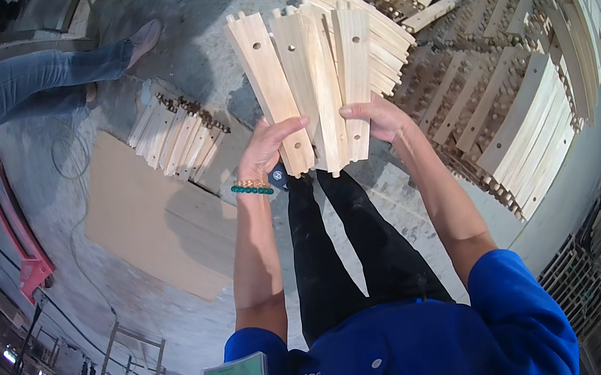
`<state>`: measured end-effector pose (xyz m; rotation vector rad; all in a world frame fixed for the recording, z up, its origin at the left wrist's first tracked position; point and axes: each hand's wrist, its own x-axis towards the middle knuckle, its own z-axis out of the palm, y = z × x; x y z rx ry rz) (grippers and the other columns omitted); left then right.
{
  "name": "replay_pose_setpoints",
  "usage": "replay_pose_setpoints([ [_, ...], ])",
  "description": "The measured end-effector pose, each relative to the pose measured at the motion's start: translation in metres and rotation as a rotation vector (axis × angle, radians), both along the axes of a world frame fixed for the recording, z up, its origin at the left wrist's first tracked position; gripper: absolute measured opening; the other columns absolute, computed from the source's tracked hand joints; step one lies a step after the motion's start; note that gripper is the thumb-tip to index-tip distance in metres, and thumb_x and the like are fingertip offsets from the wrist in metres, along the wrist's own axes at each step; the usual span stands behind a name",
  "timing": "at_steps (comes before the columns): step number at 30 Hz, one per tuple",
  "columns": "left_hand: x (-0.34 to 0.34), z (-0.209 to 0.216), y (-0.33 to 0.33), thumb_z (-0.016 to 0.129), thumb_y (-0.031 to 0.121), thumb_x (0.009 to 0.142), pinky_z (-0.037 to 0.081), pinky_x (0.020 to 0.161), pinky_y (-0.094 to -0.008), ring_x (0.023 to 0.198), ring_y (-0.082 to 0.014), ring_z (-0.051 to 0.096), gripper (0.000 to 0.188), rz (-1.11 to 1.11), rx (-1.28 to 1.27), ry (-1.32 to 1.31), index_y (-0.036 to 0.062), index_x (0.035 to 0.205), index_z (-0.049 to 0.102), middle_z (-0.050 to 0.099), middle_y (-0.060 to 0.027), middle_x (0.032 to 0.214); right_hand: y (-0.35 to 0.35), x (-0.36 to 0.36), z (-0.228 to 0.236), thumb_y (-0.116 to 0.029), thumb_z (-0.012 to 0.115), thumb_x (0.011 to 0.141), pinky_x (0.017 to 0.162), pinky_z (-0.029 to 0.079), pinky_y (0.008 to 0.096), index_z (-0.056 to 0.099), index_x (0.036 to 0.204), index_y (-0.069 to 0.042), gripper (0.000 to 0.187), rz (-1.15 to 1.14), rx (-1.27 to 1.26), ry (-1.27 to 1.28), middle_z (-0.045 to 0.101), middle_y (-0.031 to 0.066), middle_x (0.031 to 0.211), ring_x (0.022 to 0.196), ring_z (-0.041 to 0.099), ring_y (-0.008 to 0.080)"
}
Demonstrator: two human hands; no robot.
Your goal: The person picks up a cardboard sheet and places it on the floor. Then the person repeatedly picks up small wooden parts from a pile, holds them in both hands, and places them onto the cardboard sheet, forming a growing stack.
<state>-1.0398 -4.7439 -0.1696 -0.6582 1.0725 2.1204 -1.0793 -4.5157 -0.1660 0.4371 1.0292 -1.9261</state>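
Between my two hands I hold a fanned bundle of several pale wooden slats (312, 82), off the floor and in front of my legs. Each slat has round dowel ends, and some show a drilled hole near the end. My left hand (262, 146) grips the left side, its thumb lying over the outermost slat. On the right side my right hand (378, 119) clasps the bundle with its thumb across the front. The other fingers of both hands are mostly hidden behind the wood.
Behind the bundle and to the right stand large stacks of similar slats (527, 141). A smaller pile (179, 138) lies at left beside a flat cardboard sheet (138, 214). Another person's leg in jeans (44, 79) reaches in at upper left, near a red pallet-jack-like frame (32, 268).
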Motion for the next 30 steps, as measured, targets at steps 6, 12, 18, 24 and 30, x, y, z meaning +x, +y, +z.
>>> replay_pose_setpoints([
  [6,0.011,0.029,-0.008,0.072,0.010,0.074,0.048,0.083,-0.0287,0.093,-0.0156,0.060,0.050,0.102,-0.095,0.151,-0.0020,0.117,0.050,0.061,-0.0092,0.106,-0.024,-0.004,0.023,-0.008,0.073,0.070,0.092,0.041,0.0289,0.042,0.129,-0.005,0.067,0.082,0.168,0.223,0.056,0.0044,0.117,0.106,0.052,0.0125],
  [12,0.029,0.043,-0.012,0.073,0.009,0.072,0.048,0.084,-0.0299,0.096,-0.0161,0.059,0.057,0.200,-0.152,0.183,-0.0023,0.121,0.046,0.059,-0.0099,0.110,-0.052,0.007,0.053,-0.010,0.073,0.072,0.090,0.042,0.0285,0.042,0.128,-0.004,0.064,0.112,0.159,0.197,0.057,0.0059,0.114,0.104,0.054,0.0126],
  [18,0.057,0.031,-0.033,0.070,0.007,0.072,0.047,0.088,-0.0333,0.101,-0.0208,0.058,0.057,0.302,0.090,0.135,-0.0036,0.123,0.045,0.058,-0.0128,0.113,-0.046,-0.002,0.054,-0.015,0.069,0.075,0.079,0.050,0.0327,0.038,0.130,-0.004,0.065,0.320,-0.159,0.026,0.053,0.0114,0.119,0.104,0.054,0.0200],
  [24,0.088,0.031,-0.059,0.069,0.010,0.071,0.047,0.089,-0.0369,0.103,-0.0240,0.058,0.056,0.430,0.221,0.116,-0.0049,0.121,0.048,0.058,-0.0159,0.113,-0.076,-0.008,0.074,-0.016,0.068,0.075,0.078,0.053,0.0371,0.027,0.137,-0.006,0.074,0.325,-0.336,-0.028,0.046,0.0173,0.127,0.110,0.051,0.0286],
  [30,0.104,0.039,-0.069,0.070,0.012,0.072,0.046,0.087,-0.0315,0.100,-0.0190,0.058,0.054,0.405,0.022,0.104,-0.0039,0.120,0.050,0.059,-0.0117,0.110,-0.110,0.002,0.077,-0.009,0.072,0.072,0.091,0.044,0.0339,0.033,0.134,-0.003,0.073,0.365,-0.155,0.014,0.051,0.0123,0.123,0.110,0.051,0.0193],
])
